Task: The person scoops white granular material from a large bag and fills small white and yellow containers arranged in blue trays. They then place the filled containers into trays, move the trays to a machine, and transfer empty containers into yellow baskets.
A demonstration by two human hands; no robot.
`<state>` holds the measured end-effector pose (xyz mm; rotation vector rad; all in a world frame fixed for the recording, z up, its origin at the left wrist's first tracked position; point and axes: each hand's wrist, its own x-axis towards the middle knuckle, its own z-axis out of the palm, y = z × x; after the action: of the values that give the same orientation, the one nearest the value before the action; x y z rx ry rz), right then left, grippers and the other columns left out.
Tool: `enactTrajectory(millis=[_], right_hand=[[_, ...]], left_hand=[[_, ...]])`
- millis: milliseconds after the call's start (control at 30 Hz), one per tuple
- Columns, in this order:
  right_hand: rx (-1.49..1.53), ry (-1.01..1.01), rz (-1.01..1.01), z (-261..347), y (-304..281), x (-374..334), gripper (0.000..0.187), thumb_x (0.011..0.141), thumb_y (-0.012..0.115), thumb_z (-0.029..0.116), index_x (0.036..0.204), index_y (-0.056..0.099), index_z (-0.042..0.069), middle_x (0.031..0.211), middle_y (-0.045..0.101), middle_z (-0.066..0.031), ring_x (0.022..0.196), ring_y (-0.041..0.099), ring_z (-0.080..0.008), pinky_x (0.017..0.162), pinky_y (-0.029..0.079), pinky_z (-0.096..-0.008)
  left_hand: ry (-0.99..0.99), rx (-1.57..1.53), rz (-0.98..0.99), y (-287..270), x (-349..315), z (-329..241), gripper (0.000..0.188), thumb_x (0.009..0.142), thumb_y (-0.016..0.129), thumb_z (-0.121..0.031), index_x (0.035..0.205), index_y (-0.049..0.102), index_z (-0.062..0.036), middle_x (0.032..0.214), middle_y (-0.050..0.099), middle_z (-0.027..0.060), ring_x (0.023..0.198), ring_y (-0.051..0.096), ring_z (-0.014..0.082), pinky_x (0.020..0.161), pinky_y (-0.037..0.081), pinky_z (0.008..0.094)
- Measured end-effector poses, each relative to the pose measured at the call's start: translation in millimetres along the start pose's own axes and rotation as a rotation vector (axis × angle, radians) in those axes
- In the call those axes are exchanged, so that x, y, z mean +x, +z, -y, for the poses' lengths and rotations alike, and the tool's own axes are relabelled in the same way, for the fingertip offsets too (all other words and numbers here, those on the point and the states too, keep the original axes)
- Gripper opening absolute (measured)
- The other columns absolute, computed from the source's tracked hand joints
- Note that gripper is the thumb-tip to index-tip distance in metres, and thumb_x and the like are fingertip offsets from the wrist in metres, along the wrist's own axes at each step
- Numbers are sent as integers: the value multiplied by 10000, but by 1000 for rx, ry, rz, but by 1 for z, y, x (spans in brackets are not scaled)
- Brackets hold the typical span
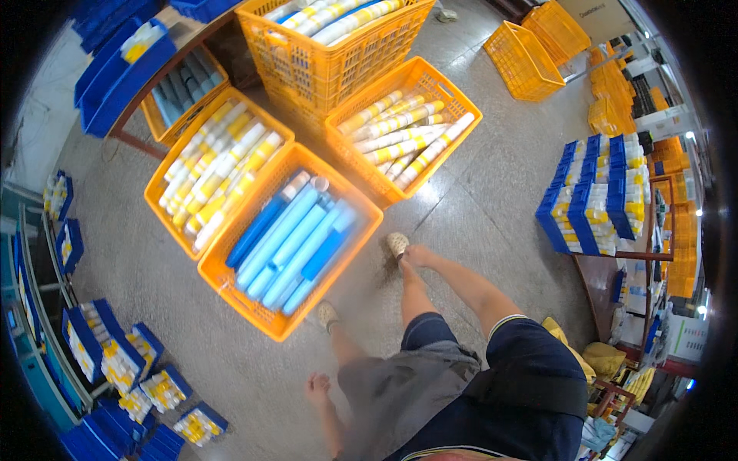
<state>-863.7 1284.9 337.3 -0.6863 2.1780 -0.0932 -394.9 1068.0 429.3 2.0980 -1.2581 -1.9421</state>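
My left hand (317, 386) hangs low over the floor, fingers loosely curled and apart, with nothing visible in it. My right arm stretches forward from a dark sleeve. In the picture the right hand (416, 257) overlaps my leg just above a beige shoe (397, 243); its fingers are too blurred to read. Nearest ahead lies an orange crate (238, 302) of light and dark blue rolls (283, 238). Neither hand touches it. White-and-yellow rolls (223, 165) fill the crate beside it, and similar rolls (407, 138) lie in a crate (463, 146) farther right.
A tall orange crate stack (330, 77) with rolls on top stands ahead. Blue bins (123, 77) sit on a table at the far left. Filled blue bins (592, 196) are stacked at right, others (115, 349) at lower left. More orange crates (523, 65) stand at back right.
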Motion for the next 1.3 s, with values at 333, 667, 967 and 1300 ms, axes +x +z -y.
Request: enactTrajectory(millis=[333,667,967,1300], right_hand=[[312,-25,-415,-62,-86,342,483,902,635,362,1142,552,-49,1055,596,-267,1069,562,-420,905,472,-489],[591,34,-244,-83,-87,349,805,860,646,364,1516,220,175,985,649,-328,935,645,-449,859,526,-488],[20,158,83,-245,-11,149,431,795,633,393,1166,688,181,1003,716,-145,897,697,-319,792,550,-441],[166,194,213,-238,143,56,428,813,617,368,1184,660,160,1070,688,-155,1010,656,-320,850,519,-440]], left_hand=[[182,344,70,244,-80,42,200,981,540,-184,1090,611,-33,943,647,85,851,609,173,772,492,315],[-223,155,190,330,-123,13,277,995,508,-141,1183,592,44,1104,659,134,960,645,212,879,506,345],[-32,266,283,308,-45,52,397,1052,391,-284,1331,508,-26,1199,619,140,1137,564,219,1007,433,376],[107,197,377,290,-2,131,247,943,605,-167,1140,545,-30,990,632,106,891,633,209,756,528,319]])
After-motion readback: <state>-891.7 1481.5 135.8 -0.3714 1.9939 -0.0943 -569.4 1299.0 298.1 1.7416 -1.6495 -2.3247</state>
